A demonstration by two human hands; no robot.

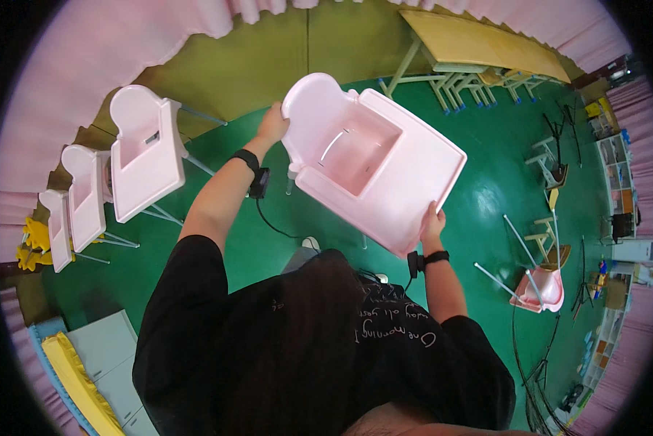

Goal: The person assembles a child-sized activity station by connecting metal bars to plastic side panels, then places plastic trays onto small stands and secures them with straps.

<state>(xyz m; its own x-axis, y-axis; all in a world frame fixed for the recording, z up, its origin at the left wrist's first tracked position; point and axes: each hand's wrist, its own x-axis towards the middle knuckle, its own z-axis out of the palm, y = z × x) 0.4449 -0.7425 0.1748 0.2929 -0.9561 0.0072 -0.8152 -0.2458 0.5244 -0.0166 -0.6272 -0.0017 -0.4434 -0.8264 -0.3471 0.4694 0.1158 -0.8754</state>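
Scene evenly and brightly lit from overhead — no hard shadows cast. Soft glare noted on the glossy green floor. Strong fisheye bending seen toward the rim — a black vignette encloses the circle. Centre rendered sharp; edge detail smeared and compressed.

Seat: pale pink moulded plastic, smooth, faint sheen; floor: green, glossy, light glare; curtains: pink cloth, matt, pleated; far tabletop: light wood, matt; shirt: black cloth, matt; chair legs: grey metal.
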